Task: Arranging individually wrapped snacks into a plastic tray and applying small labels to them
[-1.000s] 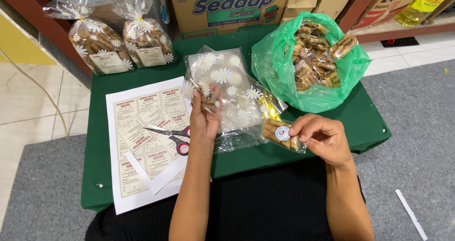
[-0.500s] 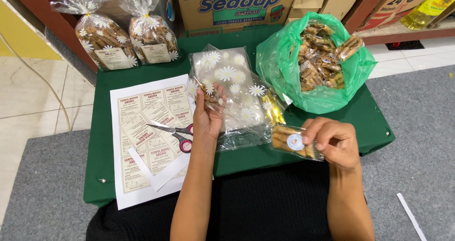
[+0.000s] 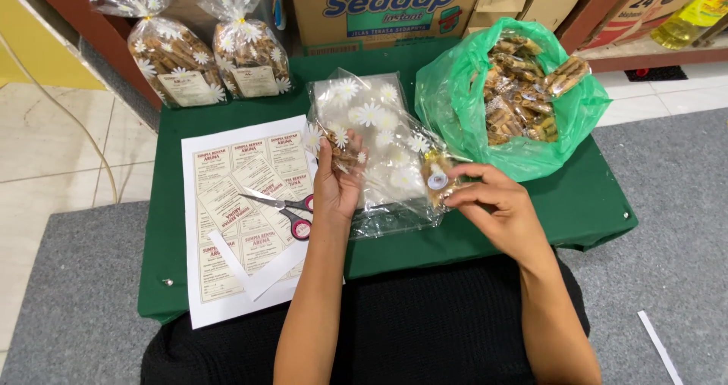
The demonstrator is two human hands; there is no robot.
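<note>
My left hand [image 3: 335, 179] grips the open edge of a clear plastic bag printed with white daisies [image 3: 379, 139], which lies on the green table [image 3: 576, 203]. My right hand [image 3: 493, 203] pinches a small packet of brown rolled snacks with a round white sticker [image 3: 437, 180] at the bag's right side, touching the plastic. Red-handled scissors [image 3: 284, 207] lie on a white sheet of printed labels [image 3: 235, 203] just left of my left hand.
A green plastic bag full of rolled snacks [image 3: 519, 97] sits at the back right. Two filled, tied daisy bags [image 3: 208, 55] stand at the back left. Cardboard boxes [image 3: 387, 6] line the far side. A cut paper strip [image 3: 254, 267] lies on the sheet.
My right hand has carried the snack packet up and left, from near the table's front edge to the side of the daisy bag. My left hand stays on the bag.
</note>
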